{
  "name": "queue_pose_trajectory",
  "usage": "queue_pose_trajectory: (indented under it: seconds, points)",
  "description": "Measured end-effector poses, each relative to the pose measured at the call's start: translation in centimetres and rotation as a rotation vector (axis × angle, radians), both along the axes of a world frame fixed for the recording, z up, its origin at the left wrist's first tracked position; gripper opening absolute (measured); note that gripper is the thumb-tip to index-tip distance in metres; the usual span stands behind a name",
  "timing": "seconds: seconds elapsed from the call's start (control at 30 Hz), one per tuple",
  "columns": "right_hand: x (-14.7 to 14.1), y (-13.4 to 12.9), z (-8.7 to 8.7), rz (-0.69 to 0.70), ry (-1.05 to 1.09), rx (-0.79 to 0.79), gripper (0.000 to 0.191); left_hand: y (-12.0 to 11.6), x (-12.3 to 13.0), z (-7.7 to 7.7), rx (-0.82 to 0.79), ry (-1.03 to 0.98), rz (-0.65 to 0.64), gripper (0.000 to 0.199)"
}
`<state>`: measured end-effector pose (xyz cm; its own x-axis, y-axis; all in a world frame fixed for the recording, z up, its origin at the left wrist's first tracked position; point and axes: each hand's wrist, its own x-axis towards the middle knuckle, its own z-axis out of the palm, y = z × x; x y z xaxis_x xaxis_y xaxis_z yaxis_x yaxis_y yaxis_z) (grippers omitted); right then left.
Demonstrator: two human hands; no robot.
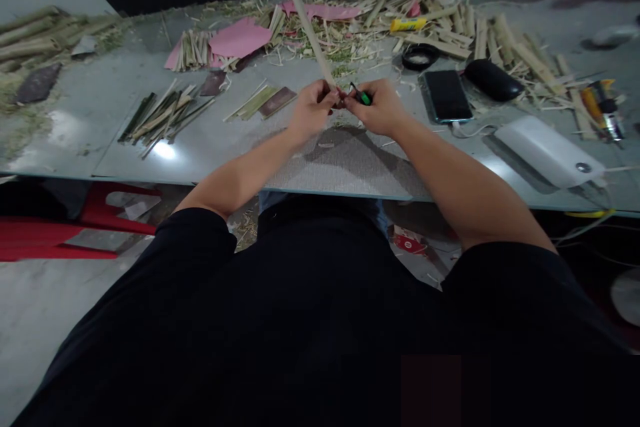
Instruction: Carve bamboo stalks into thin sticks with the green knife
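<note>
My left hand (316, 103) is closed around the lower end of a long pale bamboo strip (307, 23), which slants up and away to the left. Close beside it, my right hand (377, 105) grips a small tool with a green-and-black handle (365, 98). The fingertips of both hands nearly meet at the strip's end, and the tool's working tip is too small and hidden to make out. Beneath the hands lies a grey textured mat (345, 163) at the table's front edge. Left of them rest thin strips and a brown sandpaper piece (278, 101).
Bamboo sticks (163, 113) lie in a loose pile at left. Shavings, pink paper (240, 38), a yellow glue stick (409, 25) and black tape (419, 57) are at the back. A phone (447, 97), black case (493, 79) and white power bank (550, 150) with cable sit right.
</note>
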<state>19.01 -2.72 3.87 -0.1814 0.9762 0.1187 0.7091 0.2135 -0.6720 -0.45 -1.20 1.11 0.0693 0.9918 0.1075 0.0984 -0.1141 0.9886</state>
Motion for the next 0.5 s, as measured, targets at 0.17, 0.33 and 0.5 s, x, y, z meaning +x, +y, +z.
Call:
queue_pose_trajectory:
  seconds: [0.17, 0.33, 0.5]
  points:
    - [1.1, 0.3, 0.4, -0.073, -0.357, 0.129, 0.032, -0.2, 0.1, 0.4, -0.081, -0.028, -0.034, 0.039]
    - [0.7, 0.2, 0.7, -0.108, -0.651, 0.106, 0.035, -1.2, 0.3, 0.5, -0.011, 0.046, -0.096, 0.046]
    - [-0.5, -0.8, 1.5, -0.111, -0.722, 0.039, 0.039, -1.1, 0.2, -0.3, 0.048, 0.082, -0.131, 0.047]
